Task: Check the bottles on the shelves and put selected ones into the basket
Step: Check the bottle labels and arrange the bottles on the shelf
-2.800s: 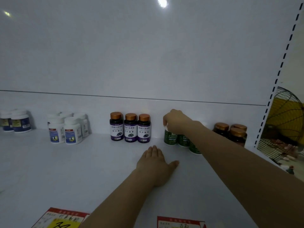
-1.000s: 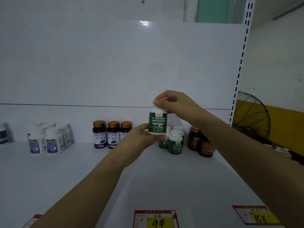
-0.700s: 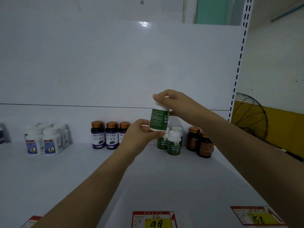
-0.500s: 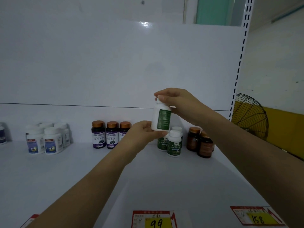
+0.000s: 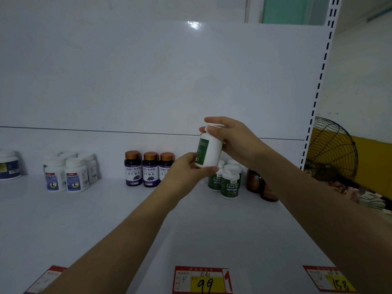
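Observation:
A white bottle with a green label (image 5: 209, 150) is held up above the white shelf (image 5: 106, 219), in front of the back panel. My right hand (image 5: 233, 141) grips its cap and upper part from the right. My left hand (image 5: 188, 170) holds its bottom from below and the left. The bottle's plain white side faces me, with the green label turned to the left. Several matching green-label bottles (image 5: 230, 184) stand on the shelf just behind and below it. No basket is in view.
Three purple bottles with copper caps (image 5: 149, 169) stand left of my hands. White bottles with blue labels (image 5: 70, 175) stand further left. Brown bottles (image 5: 261, 183) are partly hidden behind my right forearm. Price tags (image 5: 201, 280) line the shelf's front edge. A wire fan (image 5: 331, 149) is at right.
The right hand took a green-label bottle from the group and lifted it; the left hand left the shelf and took its base. The bottle has been turned, label now swinging away to the left.

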